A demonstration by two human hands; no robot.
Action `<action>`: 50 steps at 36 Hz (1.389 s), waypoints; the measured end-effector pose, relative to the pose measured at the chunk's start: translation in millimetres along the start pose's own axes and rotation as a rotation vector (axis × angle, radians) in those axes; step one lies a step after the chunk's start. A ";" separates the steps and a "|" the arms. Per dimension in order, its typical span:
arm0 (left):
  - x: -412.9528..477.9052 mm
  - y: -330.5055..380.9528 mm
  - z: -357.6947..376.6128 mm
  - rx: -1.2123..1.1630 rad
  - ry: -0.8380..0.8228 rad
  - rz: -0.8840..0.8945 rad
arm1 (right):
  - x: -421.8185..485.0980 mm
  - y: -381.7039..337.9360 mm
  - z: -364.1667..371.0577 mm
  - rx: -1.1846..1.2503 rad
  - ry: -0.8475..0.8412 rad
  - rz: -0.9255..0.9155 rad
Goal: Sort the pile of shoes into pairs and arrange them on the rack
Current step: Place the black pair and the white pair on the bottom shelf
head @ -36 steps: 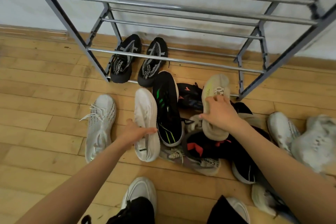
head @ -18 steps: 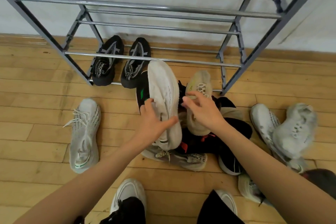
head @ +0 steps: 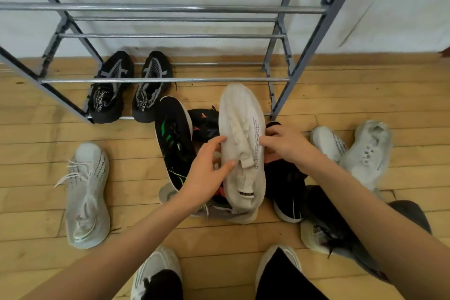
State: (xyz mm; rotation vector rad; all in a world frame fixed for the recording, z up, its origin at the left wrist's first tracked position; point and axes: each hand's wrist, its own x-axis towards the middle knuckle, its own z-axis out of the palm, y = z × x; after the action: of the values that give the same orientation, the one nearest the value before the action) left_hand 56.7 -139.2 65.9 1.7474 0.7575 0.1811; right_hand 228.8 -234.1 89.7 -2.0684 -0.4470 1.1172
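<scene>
Lying alone at far left, a pale grey sneaker [head: 86,196] waits for its mate, while a black pair [head: 130,86] already sits on the rack [head: 165,79]'s bottom rails. Centre, over the pile, the left hand [head: 207,173] and right hand [head: 283,145] both grasp a cream sneaker [head: 242,143] by its sides, apparently to match it. Two whitish shoes [head: 353,148] lie right.

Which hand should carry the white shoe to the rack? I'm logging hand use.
Probably left: the left hand wraps the white shoe at mid-body, while the right hand only touches its edge with fingertips.
</scene>
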 end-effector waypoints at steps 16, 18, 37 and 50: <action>37.1 45.8 68.0 0.072 -0.329 -0.143 | -22.6 60.7 -78.3 0.324 0.092 0.052; 43.1 46.0 79.8 0.213 -0.349 -0.111 | -20.2 68.7 -83.9 0.323 0.066 0.104; 69.3 33.6 140.0 0.574 -0.433 -0.051 | 0.7 174.4 -150.6 -0.156 0.597 0.609; 49.6 22.0 132.6 0.773 -0.393 0.446 | 0.2 184.0 -169.8 0.258 0.584 0.638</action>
State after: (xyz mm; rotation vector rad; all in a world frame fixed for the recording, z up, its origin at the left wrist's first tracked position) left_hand 168.6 -221.1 30.2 2.5713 0.1225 -0.1860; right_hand 362.2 -431.9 13.8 -2.2199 0.6457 0.7754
